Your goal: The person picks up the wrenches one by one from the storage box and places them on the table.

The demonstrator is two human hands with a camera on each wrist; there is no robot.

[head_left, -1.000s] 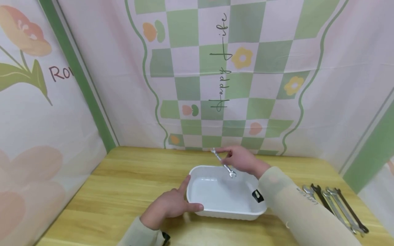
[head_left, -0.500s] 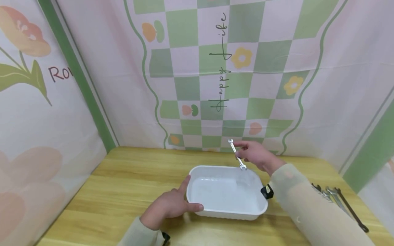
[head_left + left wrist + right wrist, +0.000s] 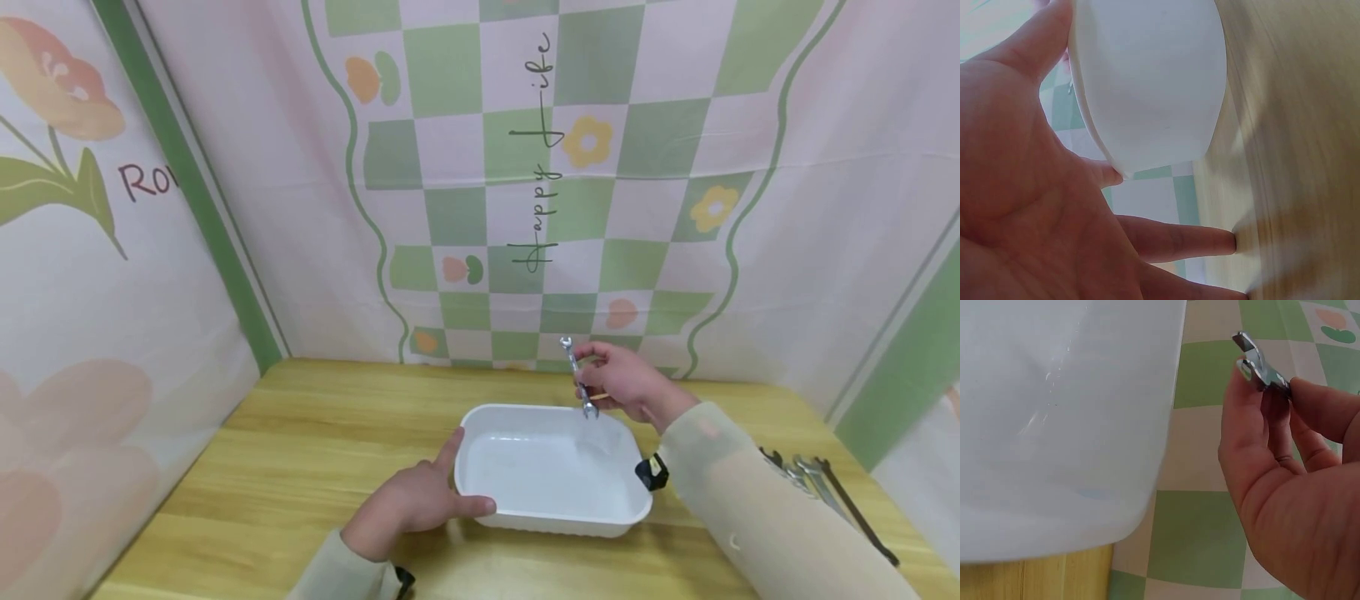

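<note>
My right hand (image 3: 626,382) pinches a small silver wrench (image 3: 574,367) between thumb and fingers, over the back right rim of a white rectangular dish (image 3: 547,522). The wrench stands steeply, one forked end up and the other down near the rim. In the right wrist view, one forked end of the wrench (image 3: 1263,370) points past the fingers. At the dish's left end my left hand (image 3: 416,496) touches the rim, thumb at the front corner. In the left wrist view its fingers (image 3: 1179,240) are straight, two reaching down to the table beside the dish (image 3: 1154,81).
Several more wrenches (image 3: 855,508), silver and dark, lie side by side at the table's right, partly hidden by my right sleeve (image 3: 757,492). The wooden table (image 3: 330,425) ends against a checkered curtain (image 3: 517,317) at the back.
My right hand has moved to the right and slightly up with the wrench, from above the dish to its back right rim. More fingers now bend behind the wrench. The left hand stayed still.
</note>
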